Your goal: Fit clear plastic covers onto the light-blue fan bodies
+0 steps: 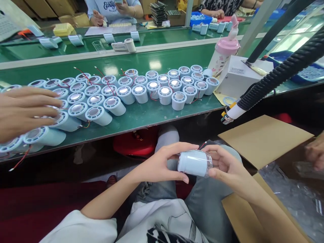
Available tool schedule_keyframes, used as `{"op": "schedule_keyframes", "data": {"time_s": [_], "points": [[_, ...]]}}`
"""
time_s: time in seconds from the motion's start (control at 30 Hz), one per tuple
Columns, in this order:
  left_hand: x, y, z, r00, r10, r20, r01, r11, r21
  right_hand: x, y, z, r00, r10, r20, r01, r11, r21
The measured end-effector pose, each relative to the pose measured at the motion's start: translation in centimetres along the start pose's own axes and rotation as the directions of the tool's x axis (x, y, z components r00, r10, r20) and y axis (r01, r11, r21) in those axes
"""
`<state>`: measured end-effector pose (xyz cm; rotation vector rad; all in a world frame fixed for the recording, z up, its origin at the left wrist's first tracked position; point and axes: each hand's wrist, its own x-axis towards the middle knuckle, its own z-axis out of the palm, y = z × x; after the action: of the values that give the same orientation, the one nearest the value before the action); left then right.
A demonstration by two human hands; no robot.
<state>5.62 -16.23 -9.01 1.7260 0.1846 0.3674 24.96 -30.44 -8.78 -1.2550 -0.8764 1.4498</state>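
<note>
Above my lap, a light blue cylinder (193, 162) lies on its side, partly inside a clear plastic cup (209, 163). My left hand (164, 163) is closed around the cylinder's left end, thumb below and fingers above. At the other end, my right hand (225, 163) grips the clear cup between thumb and fingers. A short red and black wire (203, 145) sticks up behind the cylinder. On the green bench (141, 116) in front stand many similar blue cylinders (178, 100) with ringed tops, several with thin red wires.
A co-worker's hand (27, 111) reaches over the cylinders at left; another person's hand (316, 152) is at the right edge. An open cardboard box (265, 140) holds clear plastic pieces (293, 192). A black hose tool (234, 113) hangs by a pink-lidded bottle (225, 50).
</note>
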Motion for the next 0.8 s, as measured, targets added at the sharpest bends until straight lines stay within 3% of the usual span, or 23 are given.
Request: {"op": "schedule_keyframes", "data": {"time_s": [0.27, 0.57, 0.8], "points": [[0.1, -0.2, -0.2, 0.999, 0.046, 0.003, -0.046, 0.998, 0.033, 0.4, 0.3, 0.4, 0.997, 0.078, -0.010, -0.076, 0.989, 0.126], [0.2, -0.2, 0.0, 0.997, 0.068, 0.021, -0.069, 0.998, 0.016, 0.5, 0.3, 1.2, 0.970, 0.238, -0.050, -0.230, 0.964, 0.134], [0.2, -0.3, 0.2, 0.994, 0.103, 0.032, -0.104, 0.995, 0.009, 0.6, 0.2, 1.4, 0.929, 0.358, 0.089, -0.369, 0.891, 0.264]]}}
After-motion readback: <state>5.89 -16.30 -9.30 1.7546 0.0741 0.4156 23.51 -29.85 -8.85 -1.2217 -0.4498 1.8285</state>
